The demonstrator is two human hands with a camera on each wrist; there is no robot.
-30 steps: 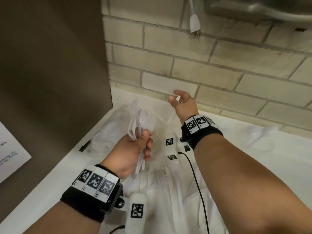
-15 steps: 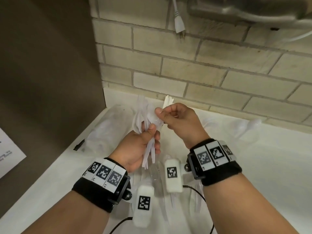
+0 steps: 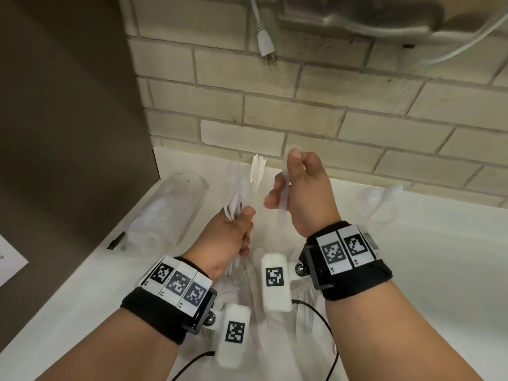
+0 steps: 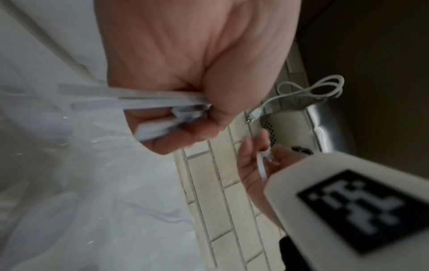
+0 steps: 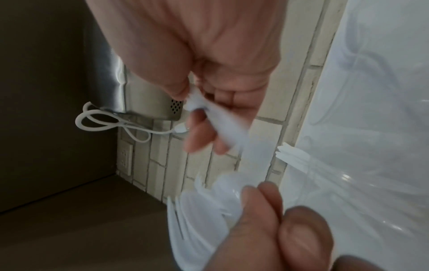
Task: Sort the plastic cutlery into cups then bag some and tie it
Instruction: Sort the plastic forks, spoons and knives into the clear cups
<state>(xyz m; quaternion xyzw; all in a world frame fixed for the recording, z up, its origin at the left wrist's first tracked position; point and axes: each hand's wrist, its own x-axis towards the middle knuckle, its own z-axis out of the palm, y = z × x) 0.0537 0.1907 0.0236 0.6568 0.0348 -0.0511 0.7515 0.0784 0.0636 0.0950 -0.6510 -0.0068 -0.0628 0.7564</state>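
In the head view my left hand [image 3: 242,224] grips a bundle of white plastic cutlery [image 3: 257,174] upright over the white counter [image 3: 412,270]. My right hand [image 3: 283,182] is just right of the bundle and pinches a single white piece [image 3: 284,193] between thumb and fingers. The right wrist view shows that blurred piece [image 5: 220,124] in the fingers, with the bundle [image 5: 197,210] below. The left wrist view shows the handles [image 4: 150,102] clamped in my fist. More loose cutlery [image 3: 247,276] lies under my wrists. A clear cup [image 3: 371,210] with spoons stands at the right.
A clear plastic container [image 3: 170,210] lies at the left by a brown panel [image 3: 68,119], with a black pen [image 3: 115,240] beside it. A white plug and cord [image 3: 265,42] hang on the brick wall under a metal appliance [image 3: 357,15].
My right hand came back from near the wall to the bundle, pinched one piece, and has drawn it up and to the right. The left hand kept its grip on the bundle.
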